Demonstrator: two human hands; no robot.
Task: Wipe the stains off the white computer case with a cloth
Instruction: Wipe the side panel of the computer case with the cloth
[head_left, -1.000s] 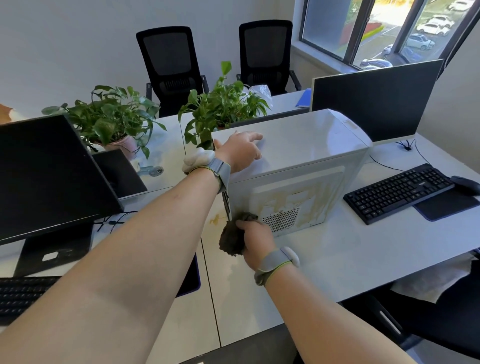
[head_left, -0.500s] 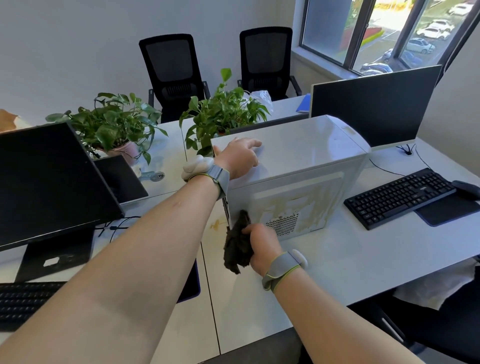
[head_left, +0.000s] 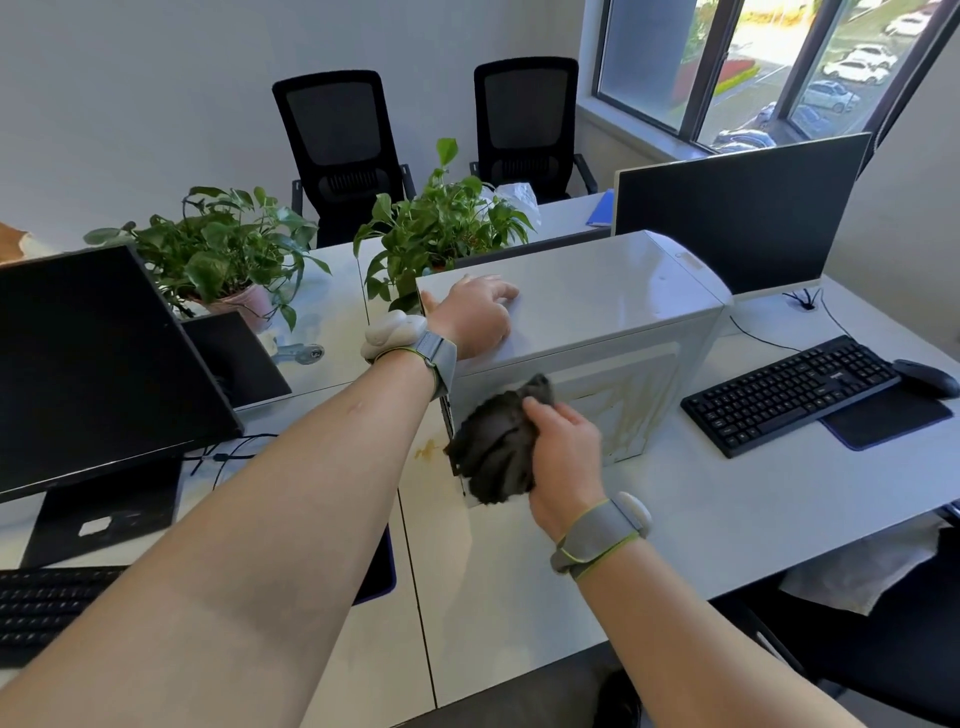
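Pressing a bunched dark cloth (head_left: 498, 447) against the near side panel of the white computer case (head_left: 587, 312), the right hand (head_left: 563, 452) has its fingers (head_left: 540, 408) closed around the wad, thumb side up, so the fabric sits between palm and panel; that looks like the wiping grip, with the loose end hanging below. The case stands on the desk (head_left: 727, 499), between the two workstations, its stained side turned toward the person. Brownish streaks (head_left: 623, 405) run down the panel right of the cloth, so by my reading much of the wiping is not yet done. One small yellowish spot (head_left: 427, 449) lies on the desk just left of the case's base.

The left hand (head_left: 475, 319) lies flat on the case's top near its near-left corner, fingers spread and gripping nothing, most likely to steady the case against the push of the wipe.

Counted: one cloth, one case, two wrist bands, two keyboards, one at the left edge (head_left: 47, 608) and one at right (head_left: 789, 389), one mouse (head_left: 927, 376), two dark monitors, two potted plants behind the case, and two black chairs against the far wall.
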